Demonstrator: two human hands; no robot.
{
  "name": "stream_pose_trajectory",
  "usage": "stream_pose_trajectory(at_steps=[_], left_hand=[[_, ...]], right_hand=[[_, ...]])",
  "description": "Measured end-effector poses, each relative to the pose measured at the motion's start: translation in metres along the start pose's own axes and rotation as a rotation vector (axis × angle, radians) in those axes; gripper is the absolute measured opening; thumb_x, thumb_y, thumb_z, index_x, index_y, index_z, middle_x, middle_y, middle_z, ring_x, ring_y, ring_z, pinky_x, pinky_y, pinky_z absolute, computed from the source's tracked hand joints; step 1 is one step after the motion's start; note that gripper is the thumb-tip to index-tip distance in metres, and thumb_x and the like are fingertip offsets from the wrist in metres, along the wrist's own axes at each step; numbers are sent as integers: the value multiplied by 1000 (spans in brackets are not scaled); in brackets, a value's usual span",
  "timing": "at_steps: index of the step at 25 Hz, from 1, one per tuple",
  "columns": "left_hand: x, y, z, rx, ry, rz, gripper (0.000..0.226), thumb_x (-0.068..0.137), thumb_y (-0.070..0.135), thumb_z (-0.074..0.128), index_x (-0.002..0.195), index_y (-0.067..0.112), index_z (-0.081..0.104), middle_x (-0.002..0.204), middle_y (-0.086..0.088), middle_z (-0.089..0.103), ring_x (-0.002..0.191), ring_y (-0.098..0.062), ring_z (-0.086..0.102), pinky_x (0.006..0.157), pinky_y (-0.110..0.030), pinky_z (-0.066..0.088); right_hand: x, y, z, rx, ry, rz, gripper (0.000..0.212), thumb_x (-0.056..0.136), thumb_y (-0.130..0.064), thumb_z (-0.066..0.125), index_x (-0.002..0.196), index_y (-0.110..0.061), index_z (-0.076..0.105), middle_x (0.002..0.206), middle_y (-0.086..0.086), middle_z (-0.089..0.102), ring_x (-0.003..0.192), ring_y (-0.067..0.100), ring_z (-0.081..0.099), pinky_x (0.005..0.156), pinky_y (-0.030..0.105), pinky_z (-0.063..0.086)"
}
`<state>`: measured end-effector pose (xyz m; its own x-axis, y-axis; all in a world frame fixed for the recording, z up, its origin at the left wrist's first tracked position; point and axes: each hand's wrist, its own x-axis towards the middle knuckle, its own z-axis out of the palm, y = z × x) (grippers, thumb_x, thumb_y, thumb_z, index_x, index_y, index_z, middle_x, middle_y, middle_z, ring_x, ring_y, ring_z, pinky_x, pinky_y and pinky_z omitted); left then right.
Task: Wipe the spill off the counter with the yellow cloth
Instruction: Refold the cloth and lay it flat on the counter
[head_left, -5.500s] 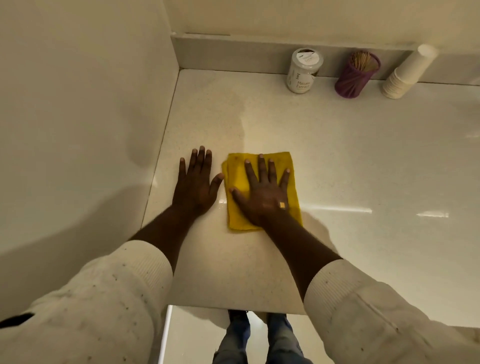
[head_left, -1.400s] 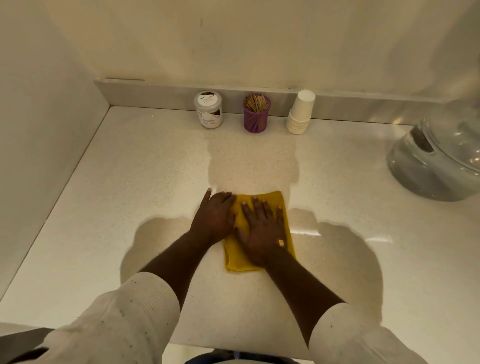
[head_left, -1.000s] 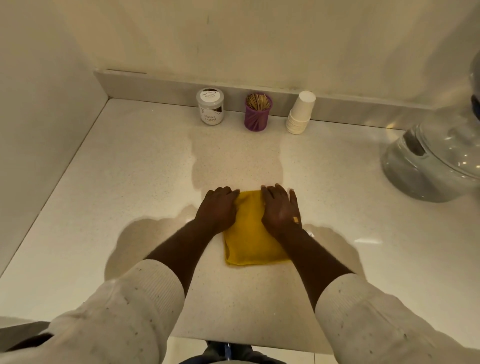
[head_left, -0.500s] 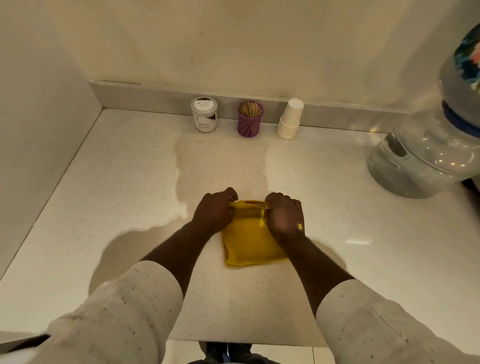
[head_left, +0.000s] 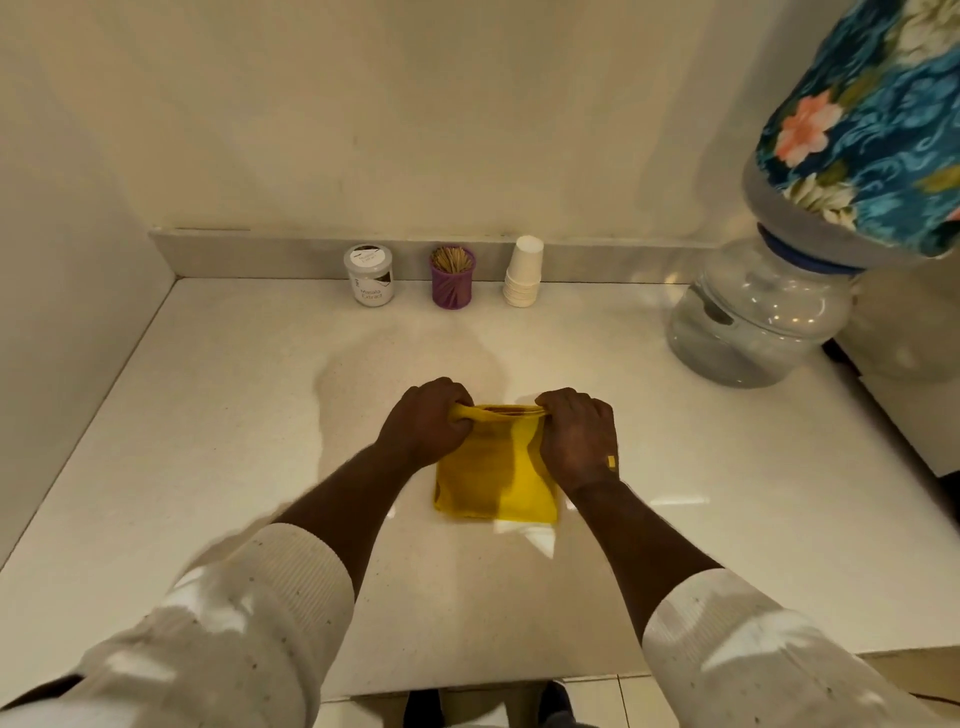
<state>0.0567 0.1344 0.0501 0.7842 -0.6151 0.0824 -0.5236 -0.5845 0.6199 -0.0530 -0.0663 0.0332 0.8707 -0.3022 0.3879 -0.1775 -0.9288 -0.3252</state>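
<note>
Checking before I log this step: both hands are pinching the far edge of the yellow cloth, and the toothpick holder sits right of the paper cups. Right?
Not quite. The head view shows the toothpick holder left of the paper cups, between them and the white jar. The rest holds: the left hand and right hand pinch the far edge of the yellow cloth.

Both hands' fingers (head_left: 457, 410) curl under the yellow cloth's (head_left: 493, 478) far edge, hidden.
</note>
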Motion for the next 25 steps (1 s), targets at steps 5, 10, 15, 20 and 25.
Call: stream_pose_trajectory(at_steps=[5,10,15,20,25], left_hand=[[6,43,20,19,40,-73,7,83,28,63,90,28,63,76,5,68,72,-18,62,66,-33,50],[10,100,62,45,135,-90,10,85,30,63,94,33,60,76,5,68,70,-20,63,62,-30,44],[19,161,92,56,227,-27,21,88,27,65,110,26,67,93,-1,76,83,-26,69,70,-31,50],[35,194,103,74,192,-19,30,87,29,64,117,28,64,91,-5,74,83,-28,68,67,-30,48],[52,181,115,109,184,-102,29,87,29,64,116,29,65,98,-5,75,90,-29,68,73,-32,49]], right_hand=[[-3,50,-23,-7,55,-32,29,77,-8,56,96,-15,76,94,7,72,82,34,67,76,42,48],[-12,109,-56,74,82,-89,34,79,-7,49,100,-13,75,97,8,70,85,33,66,78,42,48],[-8,161,-101,177,96,-127,31,80,-8,47,101,-13,70,100,5,66,90,27,62,85,42,45],[9,187,-124,179,137,-168,26,81,-15,48,96,-14,68,94,4,65,84,26,61,78,43,46],[17,196,-107,123,129,-145,29,80,-8,53,102,-12,71,98,5,69,88,28,64,82,42,44]])
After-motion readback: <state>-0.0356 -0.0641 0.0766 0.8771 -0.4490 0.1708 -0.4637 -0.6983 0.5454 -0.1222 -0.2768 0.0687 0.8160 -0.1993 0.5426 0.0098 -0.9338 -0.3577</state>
